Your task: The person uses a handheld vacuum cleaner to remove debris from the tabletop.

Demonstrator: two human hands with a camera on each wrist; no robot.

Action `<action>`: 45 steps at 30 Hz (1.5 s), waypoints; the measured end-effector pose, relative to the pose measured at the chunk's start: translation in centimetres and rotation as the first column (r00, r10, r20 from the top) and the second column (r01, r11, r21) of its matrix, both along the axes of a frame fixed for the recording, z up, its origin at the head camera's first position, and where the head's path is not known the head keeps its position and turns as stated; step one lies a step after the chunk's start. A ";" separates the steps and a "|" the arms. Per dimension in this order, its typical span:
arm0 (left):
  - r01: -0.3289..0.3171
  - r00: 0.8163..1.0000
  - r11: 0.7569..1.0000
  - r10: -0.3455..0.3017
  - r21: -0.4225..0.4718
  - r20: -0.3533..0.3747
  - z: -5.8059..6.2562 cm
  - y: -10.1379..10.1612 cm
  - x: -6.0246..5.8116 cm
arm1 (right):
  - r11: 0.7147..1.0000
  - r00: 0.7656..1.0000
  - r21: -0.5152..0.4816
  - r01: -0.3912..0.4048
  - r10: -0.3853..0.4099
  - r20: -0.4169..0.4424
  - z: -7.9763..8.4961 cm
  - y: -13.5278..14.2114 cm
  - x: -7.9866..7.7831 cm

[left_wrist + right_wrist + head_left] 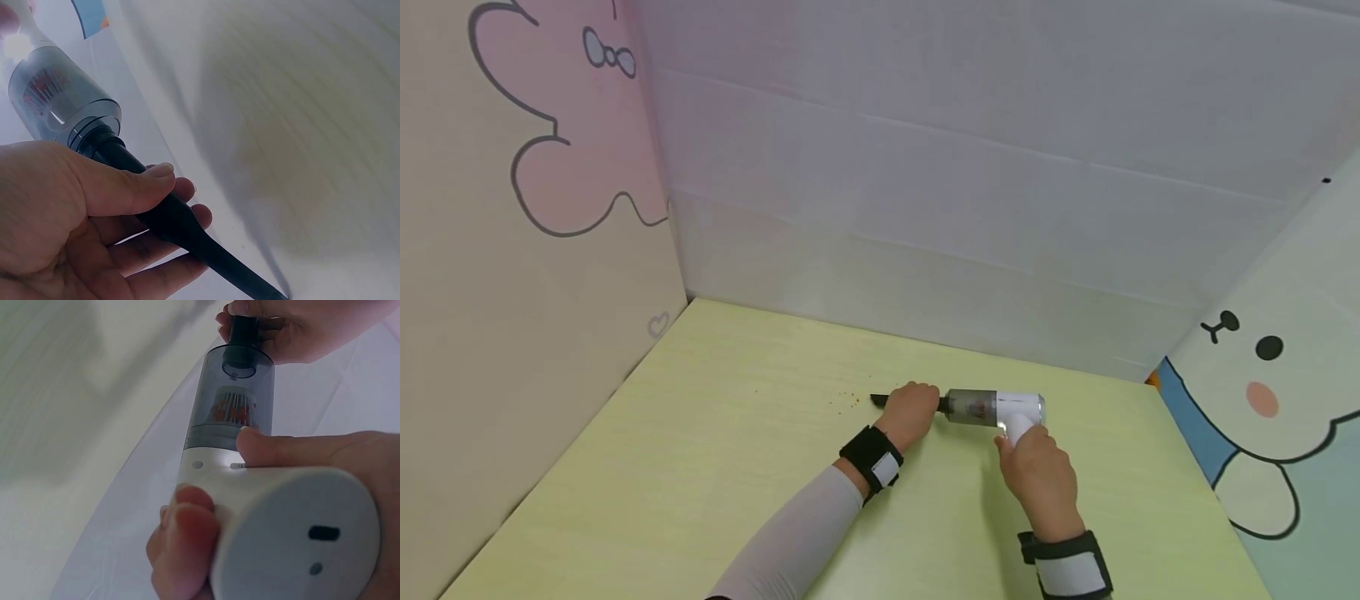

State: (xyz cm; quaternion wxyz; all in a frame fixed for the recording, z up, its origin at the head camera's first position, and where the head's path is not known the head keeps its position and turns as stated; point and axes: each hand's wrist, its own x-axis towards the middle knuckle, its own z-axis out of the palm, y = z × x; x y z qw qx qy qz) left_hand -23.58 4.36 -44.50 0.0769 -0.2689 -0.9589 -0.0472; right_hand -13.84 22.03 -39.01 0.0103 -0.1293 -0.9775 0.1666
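Observation:
A white handheld vacuum cleaner (1021, 406) lies sideways over the yellow table, its black crevice nozzle (178, 224) pointing left. My right hand (1041, 479) grips the white handle; in the right wrist view its thumb lies along the body near a small switch. With thumb and fingers, my left hand (912, 414) holds the nozzle partway along, hiding its middle in the head view. Through the smoky dust cup (203, 394) a ribbed filter with reddish parts shows. Small orange-brown crumbs (854, 402) are scattered just left of the nozzle tip, which is close over the tabletop.
The yellow table (700, 467) meets a white sheeted wall (925, 208) at the back. A left panel (550, 333) with a pink cartoon and a right panel (1300, 433) with a white cartoon face border the sides.

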 end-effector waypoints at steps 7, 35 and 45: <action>-0.001 1.000 1.000 0.001 0.004 -0.009 -0.1 -0.2 -0.2 | 1.000 1.000 0.001 -0.001 0.001 -0.001 0.1 -0.2 -0.1; -0.017 1.000 0.999 0.018 0.031 -0.012 -0.6 -0.5 -0.7 | 0.999 1.000 -0.037 0.007 -0.006 0.015 -0.1 -0.6 -0.9; -0.017 1.000 0.999 0.017 0.030 0.004 -0.7 -0.5 -1.0 | 1.000 1.000 -0.030 0.003 -0.003 0.001 -0.1 -0.5 -0.8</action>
